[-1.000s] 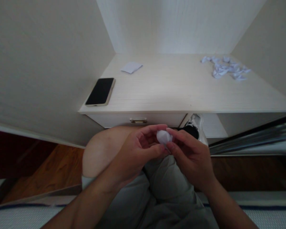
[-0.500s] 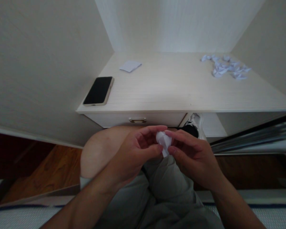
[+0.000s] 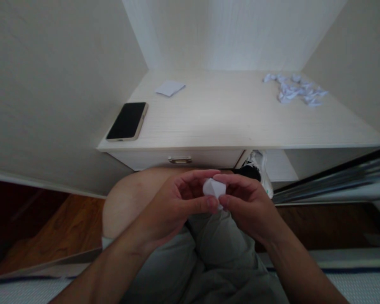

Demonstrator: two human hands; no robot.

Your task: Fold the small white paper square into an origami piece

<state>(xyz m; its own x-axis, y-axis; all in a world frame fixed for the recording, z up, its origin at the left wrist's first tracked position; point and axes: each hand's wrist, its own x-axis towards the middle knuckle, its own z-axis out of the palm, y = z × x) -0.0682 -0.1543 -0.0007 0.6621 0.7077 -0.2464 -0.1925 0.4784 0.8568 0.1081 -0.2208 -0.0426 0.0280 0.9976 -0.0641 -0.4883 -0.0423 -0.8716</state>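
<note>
A small piece of folded white paper (image 3: 214, 188) is held between my two hands, above my lap and in front of the drawer. My left hand (image 3: 190, 196) pinches its left and lower side between thumb and fingers. On the right, my right hand (image 3: 243, 196) grips the paper with the thumb below and the fingertips on the top edge. Both thumb tips nearly meet at the paper's lower end, which they partly cover.
On the white desk top (image 3: 209, 122) lie a phone (image 3: 127, 121) at the left and a flat stack of white paper (image 3: 170, 88) behind it. Several folded paper pieces (image 3: 296, 90) form a loose pile at the back right. A drawer (image 3: 205, 159) sits under the desk edge.
My right fingers have closed in over the top of the paper, and the paper has turned to show a broader, pointed face. The whole view has shifted slightly.
</note>
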